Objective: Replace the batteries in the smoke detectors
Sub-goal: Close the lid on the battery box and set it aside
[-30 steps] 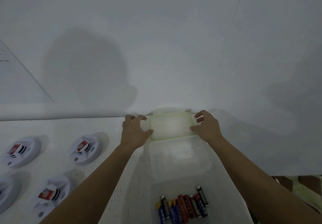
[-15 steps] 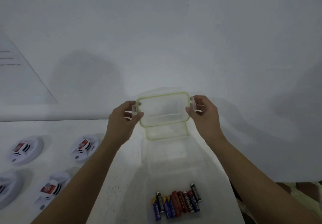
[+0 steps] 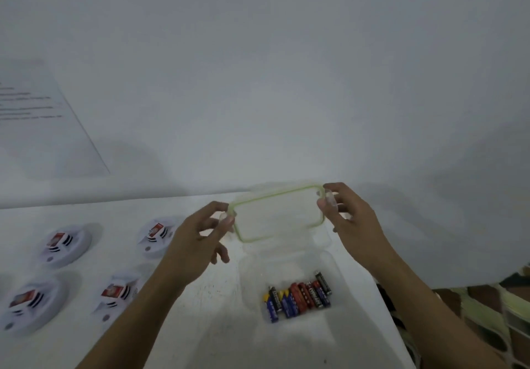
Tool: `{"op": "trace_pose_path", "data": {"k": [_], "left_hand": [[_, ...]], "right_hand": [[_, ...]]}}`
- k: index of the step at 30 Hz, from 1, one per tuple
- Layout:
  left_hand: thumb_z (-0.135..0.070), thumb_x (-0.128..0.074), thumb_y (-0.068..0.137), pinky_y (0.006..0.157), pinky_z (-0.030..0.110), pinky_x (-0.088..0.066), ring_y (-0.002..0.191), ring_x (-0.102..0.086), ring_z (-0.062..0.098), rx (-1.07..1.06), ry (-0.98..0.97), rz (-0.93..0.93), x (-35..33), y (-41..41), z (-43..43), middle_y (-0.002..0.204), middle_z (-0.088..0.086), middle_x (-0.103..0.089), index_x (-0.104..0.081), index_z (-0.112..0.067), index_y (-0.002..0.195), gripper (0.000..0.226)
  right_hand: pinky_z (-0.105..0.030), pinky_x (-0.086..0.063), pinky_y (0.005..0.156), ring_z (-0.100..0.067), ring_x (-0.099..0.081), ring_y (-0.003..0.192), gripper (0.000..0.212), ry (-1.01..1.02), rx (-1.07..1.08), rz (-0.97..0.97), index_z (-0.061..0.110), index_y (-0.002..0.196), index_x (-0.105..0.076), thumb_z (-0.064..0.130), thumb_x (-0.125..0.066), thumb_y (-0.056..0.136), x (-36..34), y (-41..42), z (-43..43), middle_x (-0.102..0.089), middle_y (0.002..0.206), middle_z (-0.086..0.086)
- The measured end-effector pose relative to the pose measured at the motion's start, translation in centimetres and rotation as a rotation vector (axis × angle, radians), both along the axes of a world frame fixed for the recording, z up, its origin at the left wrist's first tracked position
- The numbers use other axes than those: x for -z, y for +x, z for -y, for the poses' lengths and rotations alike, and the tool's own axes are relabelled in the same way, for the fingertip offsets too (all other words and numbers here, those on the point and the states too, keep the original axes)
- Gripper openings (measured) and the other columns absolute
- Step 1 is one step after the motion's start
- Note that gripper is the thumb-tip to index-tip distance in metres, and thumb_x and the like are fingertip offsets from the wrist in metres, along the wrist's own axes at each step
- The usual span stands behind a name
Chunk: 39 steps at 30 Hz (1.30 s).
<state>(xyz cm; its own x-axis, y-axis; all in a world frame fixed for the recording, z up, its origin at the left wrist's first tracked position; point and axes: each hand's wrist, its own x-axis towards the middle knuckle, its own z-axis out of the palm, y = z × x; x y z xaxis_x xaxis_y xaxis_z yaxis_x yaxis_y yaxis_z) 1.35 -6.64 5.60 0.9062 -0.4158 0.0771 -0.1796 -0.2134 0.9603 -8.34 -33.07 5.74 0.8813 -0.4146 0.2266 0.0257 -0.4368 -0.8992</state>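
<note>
Green-rimmed lid now lifted clear above the clear box
Left hand and right hand pinch its end tabs; batteries below lie uncovered, smoke detectors untouched

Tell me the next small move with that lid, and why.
Probably set the lid down on the table: the left hand and right hand both pinch its ends in the air, and the batteries lie uncovered in the container, so a freed hand could pick one.

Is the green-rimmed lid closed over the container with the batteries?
No, the left hand and right hand hold the green-rimmed lid in the air, and the batteries lie uncovered in the open clear container.
</note>
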Motion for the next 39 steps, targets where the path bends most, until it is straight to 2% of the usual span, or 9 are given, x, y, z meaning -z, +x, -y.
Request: {"op": "trace_pose_path", "data": {"k": [5,8,12,16,23,27,31,35,39], "left_hand": [[-0.019,-0.061,0.095,0.092,0.042,-0.056,0.096,-0.075,0.030,-0.036,-0.272,-0.169,-0.3,-2.3,-0.6,0.104,0.011,-0.078,-0.075,-0.005,0.107,0.023],[-0.027,-0.063,0.090,0.095,0.042,-0.053,0.100,-0.074,0.033,-0.066,-0.387,-0.344,-0.6,-3.6,-1.0,0.107,0.014,-0.077,-0.078,0.000,0.096,0.031],[-0.029,-0.078,0.072,0.100,0.042,-0.054,0.103,-0.074,0.023,-0.046,-0.228,-0.283,0.3,-5.2,-1.2,0.108,0.009,-0.078,-0.080,-0.009,0.101,0.036],[-0.031,-0.091,0.064,0.101,0.043,-0.050,0.099,-0.075,0.013,-0.068,-0.042,-0.262,1.4,-6.7,-1.3,0.119,-0.005,-0.074,-0.078,-0.028,0.106,0.044],[-0.019,-0.091,0.071,0.079,0.029,-0.055,0.081,-0.077,0.011,-0.119,0.172,-0.202,3.5,-8.7,-0.5,0.122,-0.007,-0.066,-0.070,-0.030,0.116,0.051],[-0.024,-0.090,0.072,0.075,0.030,-0.060,0.076,-0.075,0.011,-0.121,0.323,-0.153,5.1,-8.7,0.2,0.125,-0.009,-0.064,-0.067,-0.032,0.122,0.055],[-0.027,-0.086,0.077,0.076,0.034,-0.062,0.080,-0.074,0.012,-0.128,0.335,-0.125,6.0,-8.7,0.5,0.117,-0.011,-0.068,-0.065,-0.035,0.121,0.049],[-0.020,-0.086,0.079,0.081,0.042,-0.063,0.091,-0.075,0.018,-0.138,0.188,-0.223,6.8,-9.3,0.8,0.111,-0.006,-0.075,-0.068,-0.034,0.113,0.041],[-0.015,-0.087,0.076,0.068,0.032,-0.063,0.081,-0.077,0.020,-0.159,0.123,-0.210,6.7,-10.4,0.6,0.102,-0.004,-0.077,-0.070,-0.029,0.108,0.039]], "right_hand": [[-0.035,-0.060,0.086,-0.020,-0.070,0.101,0.020,0.294,-0.056,0.097,0.022,0.113,-0.068,0.029,-0.055,0.099,-0.4,-2.2,-1.0,-0.072,0.106,-0.005],[-0.039,-0.053,0.098,-0.026,-0.068,0.111,0.027,0.509,-0.112,0.170,0.009,0.104,-0.075,0.009,-0.048,0.103,-0.3,-3.7,-1.2,-0.074,0.112,-0.011],[-0.044,-0.051,0.095,-0.035,-0.064,0.117,0.042,0.762,-0.070,0.171,0.005,0.075,-0.077,0.003,-0.042,0.098,0.7,-4.7,-0.7,-0.073,0.109,-0.022],[-0.029,-0.053,0.093,-0.012,-0.068,0.109,0.006,0.386,0.022,-0.028,0.013,0.087,-0.079,0.012,-0.080,0.081,3.1,-5.6,-0.3,-0.076,0.106,0.004],[-0.016,-0.054,0.080,-0.008,-0.066,0.102,0.031,0.070,0.028,-0.042,0.029,0.093,-0.072,0.004,-0.083,0.077,7.7,-6.1,0.1,-0.071,0.106,0.007],[-0.006,-0.043,0.088,0.010,-0.058,0.106,0.029,-0.101,0.034,-0.043,0.033,0.095,-0.070,0.011,-0.082,0.080,8.4,-6.2,-0.4,-0.066,0.109,0.020],[-0.014,-0.044,0.084,0.003,-0.057,0.103,0.027,0.011,0.055,-0.134,0.035,0.109,-0.065,0.023,-0.076,0.088,8.7,-6.5,-0.3,-0.059,0.111,0.025],[-0.016,-0.049,0.075,-0.010,-0.064,0.097,0.026,0.096,0.045,-0.172,0.035,0.110,-0.062,0.023,-0.073,0.090,9.0,-6.8,-0.3,-0.067,0.107,0.011],[-0.018,-0.052,0.069,-0.016,-0.066,0.086,0.028,0.147,0.022,-0.125,0.033,0.106,-0.064,0.019,-0.077,0.086,8.9,-7.7,-0.2,-0.068,0.102,0.009]]}}
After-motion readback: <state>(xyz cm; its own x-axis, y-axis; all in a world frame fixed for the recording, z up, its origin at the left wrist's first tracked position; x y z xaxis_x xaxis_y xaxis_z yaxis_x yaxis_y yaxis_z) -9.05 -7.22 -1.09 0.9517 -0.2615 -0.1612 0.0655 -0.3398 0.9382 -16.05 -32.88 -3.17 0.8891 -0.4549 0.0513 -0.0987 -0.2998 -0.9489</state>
